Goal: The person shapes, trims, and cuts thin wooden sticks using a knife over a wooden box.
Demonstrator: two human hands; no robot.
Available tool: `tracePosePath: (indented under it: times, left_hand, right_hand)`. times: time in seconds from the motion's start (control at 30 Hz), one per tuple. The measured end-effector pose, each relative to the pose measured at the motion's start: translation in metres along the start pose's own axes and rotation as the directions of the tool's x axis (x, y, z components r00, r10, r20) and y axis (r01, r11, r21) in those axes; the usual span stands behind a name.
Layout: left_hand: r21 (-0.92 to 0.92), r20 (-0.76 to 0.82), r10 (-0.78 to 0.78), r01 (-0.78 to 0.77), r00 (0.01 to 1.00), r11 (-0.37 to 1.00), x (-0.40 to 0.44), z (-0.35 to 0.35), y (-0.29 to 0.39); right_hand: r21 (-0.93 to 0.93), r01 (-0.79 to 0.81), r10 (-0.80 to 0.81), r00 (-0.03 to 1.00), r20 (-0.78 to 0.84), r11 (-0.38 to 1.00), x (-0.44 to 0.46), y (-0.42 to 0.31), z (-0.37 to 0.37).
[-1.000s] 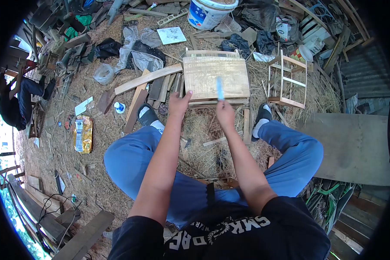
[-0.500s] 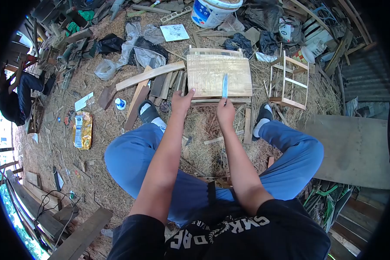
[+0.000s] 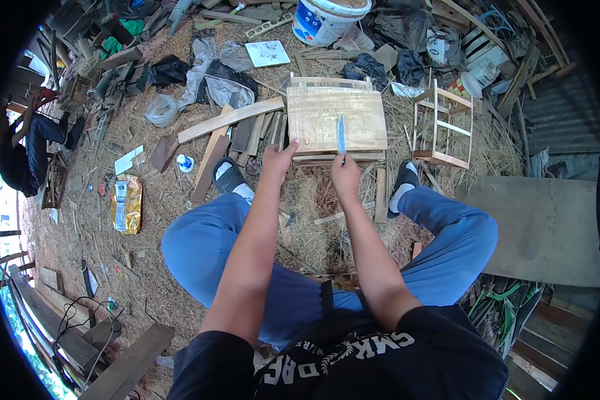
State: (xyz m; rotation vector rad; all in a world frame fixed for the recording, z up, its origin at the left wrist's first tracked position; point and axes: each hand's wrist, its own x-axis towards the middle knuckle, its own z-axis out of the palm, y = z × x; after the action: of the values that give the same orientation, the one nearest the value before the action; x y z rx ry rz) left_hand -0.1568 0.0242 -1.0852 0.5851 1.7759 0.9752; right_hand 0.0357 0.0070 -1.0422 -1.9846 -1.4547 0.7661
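Gripping a bluish blade (image 3: 341,133) in a closed right hand (image 3: 345,177) over a pale wooden panel (image 3: 317,113), set ahead of and between the feet (image 3: 229,175); pinching the panel's near left corner with the left hand (image 3: 280,158); best done, seemingly, with light, level strokes, left hand well clear; bearing white capitals, perhaps "SMK", on the black shirt (image 3: 407,370); showing print too small to read on the bucket (image 3: 319,25).

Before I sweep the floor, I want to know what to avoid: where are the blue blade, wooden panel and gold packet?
Blue blade (image 3: 341,133): head view, middle of its length.
Wooden panel (image 3: 317,115): head view, bare top face.
Gold packet (image 3: 128,205): head view, middle of its upper face.
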Motion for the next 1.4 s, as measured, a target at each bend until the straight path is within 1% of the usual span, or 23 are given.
tracePosePath:
  times: [0.03,0.07,0.1,0.13,0.2,0.33,0.43,0.5,0.6,0.7,0.73,0.77,0.8,0.9,0.93,0.97,1.07,1.13,1.23,1.27,1.3,1.37,1.4]
  left_hand:
    - [-0.001,0.0,0.001,-0.001,1.0,1.0,-0.003,-0.006,0.003]
    - [0.022,0.049,-0.047,0.046,0.998,0.999,-0.006,-0.013,0.006]
    - [0.046,0.098,-0.101,0.097,0.99,0.994,-0.013,-0.019,0.012]
    - [0.043,0.1,-0.106,0.102,0.989,0.994,-0.014,-0.026,0.013]
    - [0.022,0.17,-0.219,0.218,0.961,0.976,-0.015,-0.037,0.019]
    - [0.057,0.116,-0.17,0.164,0.979,0.985,-0.031,-0.033,0.022]
    - [0.031,0.115,-0.129,0.127,0.985,0.991,-0.032,-0.029,0.023]
    - [-0.027,0.102,-0.021,0.023,0.995,0.999,-0.029,-0.029,0.02]
    - [-0.041,0.12,-0.011,0.016,0.993,0.999,-0.018,-0.028,0.01]
    - [-0.007,0.082,-0.014,0.015,0.997,1.0,-0.017,-0.026,0.01]
    - [-0.009,0.079,-0.012,0.013,0.997,1.0,-0.01,-0.025,0.004]
    - [-0.006,0.104,-0.023,0.024,0.994,1.0,-0.005,-0.024,-0.003]
    - [-0.001,0.128,-0.035,0.036,0.991,0.999,-0.004,-0.026,-0.004]
    - [0.036,0.111,-0.069,0.066,0.991,0.997,-0.004,-0.025,-0.003]
    - [0.023,0.164,-0.103,0.101,0.981,0.995,-0.005,-0.027,-0.002]
    - [0.02,0.166,-0.108,0.106,0.98,0.994,-0.007,-0.026,0.0]
    - [0.027,0.156,-0.066,0.062,0.986,0.998,-0.004,-0.025,-0.002]
    - [0.025,0.146,-0.095,0.092,0.985,0.995,-0.005,-0.027,-0.001]
    - [0.072,0.171,-0.109,0.098,0.979,0.993,-0.001,-0.029,-0.001]
    - [0.043,0.182,-0.095,0.089,0.979,0.995,-0.003,-0.028,-0.004]
    - [0.041,0.18,-0.094,0.088,0.979,0.995,-0.002,-0.03,-0.001]
    - [0.072,0.247,-0.151,0.137,0.957,0.988,-0.003,-0.031,0.0]
    - [0.119,0.22,-0.2,0.177,0.955,0.977,-0.013,-0.035,0.014]
  right_hand:
    - [-0.034,-0.022,0.021,1.0,-0.008,0.999,0.004,0.003,-0.004]
    - [-0.056,-0.018,0.017,1.0,-0.01,0.998,0.007,0.006,-0.005]
    - [-0.062,-0.017,0.017,1.0,-0.007,0.998,0.009,0.009,-0.004]
    - [-0.046,-0.014,0.014,1.0,-0.003,0.999,0.011,0.01,-0.003]
    - [-0.028,-0.013,0.013,1.0,0.0,1.0,0.011,0.011,-0.004]
    - [-0.008,-0.042,0.042,0.999,0.002,0.999,0.008,0.006,-0.001]
    - [-0.013,-0.047,0.047,0.999,-0.003,0.999,0.008,0.007,-0.001]
    - [-0.011,-0.044,0.044,0.999,-0.008,0.999,0.009,0.006,-0.002]
    - [-0.01,-0.063,0.063,0.998,0.015,0.998,0.002,-0.001,0.002]
    - [0.05,-0.007,0.006,1.0,0.008,0.999,-0.023,-0.021,0.021]
    - [0.034,0.019,-0.021,0.998,0.057,0.999,-0.032,-0.028,0.031]
    - [0.021,0.044,-0.046,0.993,0.107,0.999,-0.038,-0.032,0.037]
    - [0.036,0.066,-0.069,0.994,0.082,0.997,-0.039,-0.035,0.037]
    - [0.021,0.024,-0.027,0.989,0.146,0.999,-0.032,-0.034,0.025]
    - [0.029,0.028,-0.032,0.988,0.151,0.999,-0.03,-0.032,0.021]
    - [0.022,0.027,-0.03,0.988,0.153,0.999,-0.029,-0.033,0.02]
    - [0.034,-0.008,0.005,0.996,0.093,0.999,-0.03,-0.032,0.029]
    - [0.022,0.03,-0.033,0.982,0.183,0.999,-0.039,-0.038,0.046]
    - [0.054,0.054,-0.065,0.97,0.232,0.997,-0.04,-0.04,0.044]
    - [0.086,0.005,-0.02,0.984,0.178,0.996,-0.034,-0.034,0.047]
    - [0.087,0.008,-0.023,0.984,0.179,0.996,-0.029,-0.031,0.042]
    - [0.13,0.021,-0.031,0.997,0.072,0.991,-0.02,-0.019,0.028]
    - [0.127,0.016,-0.026,0.997,0.071,0.992,-0.015,-0.011,0.021]
